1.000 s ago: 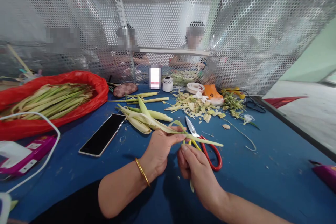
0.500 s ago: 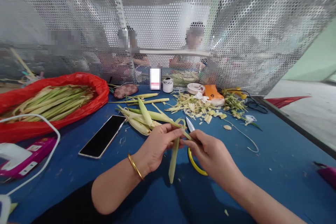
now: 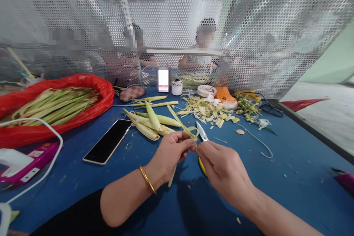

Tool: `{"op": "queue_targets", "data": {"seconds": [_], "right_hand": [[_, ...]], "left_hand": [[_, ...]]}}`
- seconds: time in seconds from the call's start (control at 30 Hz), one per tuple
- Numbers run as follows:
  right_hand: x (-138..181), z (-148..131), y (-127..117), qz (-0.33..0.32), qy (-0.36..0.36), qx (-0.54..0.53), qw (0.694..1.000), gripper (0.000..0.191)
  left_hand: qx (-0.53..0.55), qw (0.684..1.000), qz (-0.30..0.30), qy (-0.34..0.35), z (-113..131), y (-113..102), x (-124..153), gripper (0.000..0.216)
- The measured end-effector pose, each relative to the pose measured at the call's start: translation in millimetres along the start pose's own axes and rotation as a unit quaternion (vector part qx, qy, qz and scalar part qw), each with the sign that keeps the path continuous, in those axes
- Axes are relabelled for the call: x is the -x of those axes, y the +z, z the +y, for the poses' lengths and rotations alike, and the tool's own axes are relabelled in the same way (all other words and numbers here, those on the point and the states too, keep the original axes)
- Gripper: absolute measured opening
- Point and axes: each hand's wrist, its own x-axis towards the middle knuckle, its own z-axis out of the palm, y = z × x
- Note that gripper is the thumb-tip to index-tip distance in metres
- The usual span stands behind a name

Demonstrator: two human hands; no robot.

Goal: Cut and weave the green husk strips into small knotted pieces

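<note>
My left hand point(image 3: 170, 152), a gold bangle at its wrist, pinches a pale green leaf strip point(image 3: 179, 121) between thumb and fingers. The strip bends into a small loop above the fingertips, and one end hangs below the hand. Closed close beside it, my right hand point(image 3: 226, 169) grips the same strip near the loop with thumb and forefinger. Scissors point(image 3: 202, 131) with yellow handles lie on the table, partly hidden by my right hand. Just beyond my left hand rests a cluster of pale green, folded leaf pieces point(image 3: 153, 117).
A black-screened phone point(image 3: 108, 142) lies at left, near a red bag point(image 3: 106, 105) of long leaves and a magenta power strip point(image 3: 41, 156). Leaf scraps point(image 3: 203, 110), a tape roll point(image 3: 206, 90) and a white jar point(image 3: 177, 87) stand farther back. People sit behind a perforated metal screen point(image 3: 177, 18).
Both hands have turned slightly with the strip. Its hanging end has swung left, mostly behind my left hand, and the other end now points up and left. My right hand covers more of the scissors.
</note>
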Motion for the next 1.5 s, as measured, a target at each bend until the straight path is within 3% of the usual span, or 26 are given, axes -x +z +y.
{"op": "queue_targets", "data": {"seconds": [0.1,0.2,0.3,0.4,0.5,0.57,0.77,1.0,1.37,1.5], "right_hand": [[-2.7,2.4,0.3,-0.002,0.040,-0.041,0.998,0.031],[-9.0,11.5,1.5,0.000,0.181,-0.199,0.963,0.031],[-14.2,20.3,4.5,-0.001,0.298,-0.414,0.860,0.036],[-14.9,20.0,7.6,0.012,0.357,-0.554,0.752,0.034],[-13.4,12.6,9.3,0.042,0.378,-0.590,0.712,0.032],[-12.7,8.1,10.2,0.047,0.379,-0.587,0.713,0.032],[-10.9,7.3,15.0,0.071,0.350,-0.550,0.755,0.032],[-8.5,11.5,14.6,0.066,0.371,-0.536,0.756,0.029],[-5.9,14.6,20.3,0.084,0.348,-0.540,0.762,0.027],[-8.2,16.5,19.8,0.089,0.359,-0.548,0.750,0.029]], "left_hand": [[-0.004,1.000,-0.010,-0.001,2.8,-3.0,-1.7,0.027],[-0.008,0.998,-0.057,-0.023,8.8,-7.0,-2.5,0.027],[0.000,0.990,-0.122,-0.064,12.1,-9.1,-1.1,0.024],[-0.002,0.985,-0.151,-0.085,10.8,-7.7,1.4,0.035],[-0.027,0.986,-0.140,-0.085,7.7,-4.4,3.7,0.044],[-0.042,0.987,-0.126,-0.086,5.5,-2.3,4.5,0.041],[-0.048,0.988,-0.119,-0.090,0.6,0.2,5.7,0.025],[-0.054,0.985,-0.126,-0.104,3.8,4.1,8.7,0.021],[-0.082,0.981,-0.142,-0.102,5.7,3.4,10.5,0.025],[-0.072,0.982,-0.140,-0.107,4.4,3.4,9.2,0.029]]}}
